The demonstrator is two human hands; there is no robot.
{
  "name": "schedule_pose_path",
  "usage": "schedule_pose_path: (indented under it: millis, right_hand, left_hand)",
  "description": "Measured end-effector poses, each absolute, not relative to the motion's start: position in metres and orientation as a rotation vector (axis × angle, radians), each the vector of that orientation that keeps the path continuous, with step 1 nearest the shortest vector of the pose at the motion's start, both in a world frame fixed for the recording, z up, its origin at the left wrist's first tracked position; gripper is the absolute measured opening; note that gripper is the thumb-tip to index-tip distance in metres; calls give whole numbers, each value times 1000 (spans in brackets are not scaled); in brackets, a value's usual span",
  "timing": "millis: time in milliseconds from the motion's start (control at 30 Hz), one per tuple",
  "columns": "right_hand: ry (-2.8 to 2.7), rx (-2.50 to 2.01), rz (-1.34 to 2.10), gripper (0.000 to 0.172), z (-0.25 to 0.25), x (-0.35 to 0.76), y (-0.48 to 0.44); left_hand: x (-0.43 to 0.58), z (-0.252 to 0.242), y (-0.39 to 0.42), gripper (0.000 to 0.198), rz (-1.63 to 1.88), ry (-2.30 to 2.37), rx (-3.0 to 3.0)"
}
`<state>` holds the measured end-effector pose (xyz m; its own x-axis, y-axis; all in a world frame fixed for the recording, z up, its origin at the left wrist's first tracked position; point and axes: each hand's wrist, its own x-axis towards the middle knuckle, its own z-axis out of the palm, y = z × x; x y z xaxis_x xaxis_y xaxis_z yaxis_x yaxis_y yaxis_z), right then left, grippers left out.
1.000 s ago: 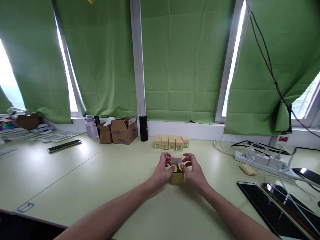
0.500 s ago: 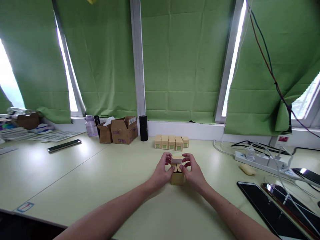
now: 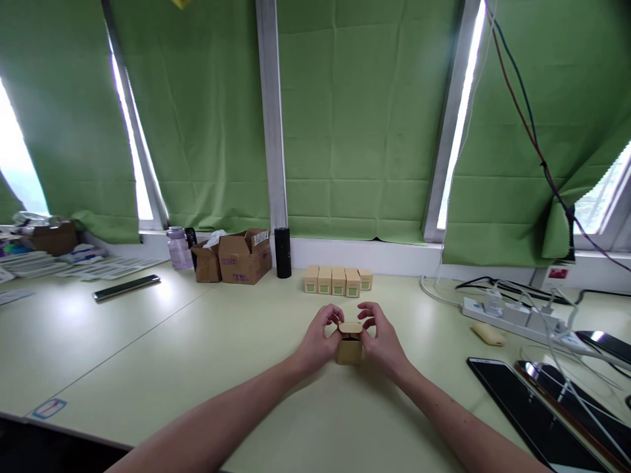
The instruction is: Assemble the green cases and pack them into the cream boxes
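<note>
A small tan cardboard box (image 3: 350, 351) stands on the pale table, its lid flap tilted partly over the top with a dark gap beneath it. My left hand (image 3: 323, 336) grips the box's left side, thumb at the top edge and curled fingers by the lid. On the right side, my right hand (image 3: 378, 335) holds it with the thumb against the upper edge, the fingers curved above. Behind my hands, several similar small boxes (image 3: 338, 281) with green labels stand in a row.
Open brown cartons (image 3: 245, 257), a black cylinder (image 3: 282, 253) and a purple bottle (image 3: 179, 248) stand at the back left. A power strip (image 3: 515, 318) with cables and a large phone (image 3: 522, 407) lie on the right. A dark flat device (image 3: 127, 288) lies left.
The box's lid flap has folded forward and down over the opening. My left fingers have moved slightly inward, and both thumbs have shifted outward to the sides of the box.
</note>
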<state>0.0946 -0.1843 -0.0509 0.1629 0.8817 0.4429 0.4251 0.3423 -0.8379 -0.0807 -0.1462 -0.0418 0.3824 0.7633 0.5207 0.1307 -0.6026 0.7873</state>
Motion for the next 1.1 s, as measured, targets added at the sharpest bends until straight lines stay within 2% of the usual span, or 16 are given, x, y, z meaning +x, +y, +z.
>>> schedule_pose_path:
  millis: [233, 500, 1100]
  right_hand:
    - [-1507, -1184, 421, 22, -43, 94, -193]
    - [-1695, -1100, 183, 6, -38, 97, -200]
    - [-1929, -1075, -185, 9, -38, 104, -203]
  left_hand:
    - [-81, -39, -148, 8, 1227, 786, 1979]
    - [-83, -36, -147, 6, 1233, 796, 2005]
    - [-103, -18, -159, 10, 1272, 679, 2571]
